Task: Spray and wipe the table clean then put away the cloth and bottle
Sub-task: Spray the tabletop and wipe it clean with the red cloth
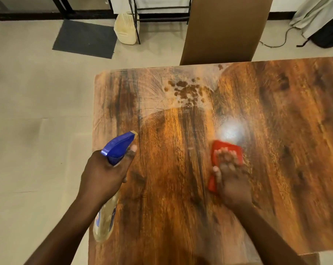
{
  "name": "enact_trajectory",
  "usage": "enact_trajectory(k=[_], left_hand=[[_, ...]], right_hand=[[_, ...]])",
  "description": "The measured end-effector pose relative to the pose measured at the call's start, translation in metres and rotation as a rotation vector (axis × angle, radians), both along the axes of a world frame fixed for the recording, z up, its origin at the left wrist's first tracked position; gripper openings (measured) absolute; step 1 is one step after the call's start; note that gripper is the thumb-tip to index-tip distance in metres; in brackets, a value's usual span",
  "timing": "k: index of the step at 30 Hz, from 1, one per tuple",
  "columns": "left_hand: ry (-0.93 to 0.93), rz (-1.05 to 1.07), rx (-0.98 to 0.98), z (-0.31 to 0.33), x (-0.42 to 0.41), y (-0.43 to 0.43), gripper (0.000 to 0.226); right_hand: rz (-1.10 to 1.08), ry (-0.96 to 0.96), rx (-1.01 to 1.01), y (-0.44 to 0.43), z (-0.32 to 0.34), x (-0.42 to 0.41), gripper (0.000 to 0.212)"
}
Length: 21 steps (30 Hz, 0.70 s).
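Note:
A wooden table [276, 115] fills the right and centre of the head view. My left hand [104, 173] grips the neck of a clear spray bottle [105, 220] with a blue trigger head [119, 145], held above the table's left edge, nozzle pointing away from me. My right hand [230, 175] presses flat on a red cloth [226, 150] lying on the table; the hand is blurred. Beyond both hands, a cluster of brown droplets [186, 91] sits in a dull, hazy patch of the tabletop.
A brown chair back [225, 29] stands at the table's far edge. On the floor beyond are a grey mat [85, 39], a cream plastic basket [126, 28], a black metal rack [160, 10], a cable and a dark bag [328, 33].

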<state>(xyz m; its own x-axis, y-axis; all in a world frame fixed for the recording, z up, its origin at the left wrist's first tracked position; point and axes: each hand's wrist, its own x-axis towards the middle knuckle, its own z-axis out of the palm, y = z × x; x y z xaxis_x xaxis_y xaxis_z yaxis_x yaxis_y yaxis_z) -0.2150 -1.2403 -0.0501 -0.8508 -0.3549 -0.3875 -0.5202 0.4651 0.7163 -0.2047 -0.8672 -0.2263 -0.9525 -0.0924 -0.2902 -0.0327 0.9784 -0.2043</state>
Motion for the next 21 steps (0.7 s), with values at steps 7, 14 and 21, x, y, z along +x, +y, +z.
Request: enact_trajectory(k=[7, 14, 21], left_hand=[[0.002, -0.019, 0.054, -0.001, 0.0, 0.002, 0.046], [0.012, 0.039, 0.076, 0.006, 0.009, -0.008, 0.052], [0.049, 0.108, 0.025, 0.01, 0.011, -0.017, 0.057]], right_hand=[[-0.77, 0.02, 0.009, 0.066, 0.01, -0.073, 0.067], [-0.426, 0.032, -0.039, -0.092, 0.011, -0.169, 0.07], [0.464, 0.017, -0.143, -0.267, 0.006, -0.125, 0.071]])
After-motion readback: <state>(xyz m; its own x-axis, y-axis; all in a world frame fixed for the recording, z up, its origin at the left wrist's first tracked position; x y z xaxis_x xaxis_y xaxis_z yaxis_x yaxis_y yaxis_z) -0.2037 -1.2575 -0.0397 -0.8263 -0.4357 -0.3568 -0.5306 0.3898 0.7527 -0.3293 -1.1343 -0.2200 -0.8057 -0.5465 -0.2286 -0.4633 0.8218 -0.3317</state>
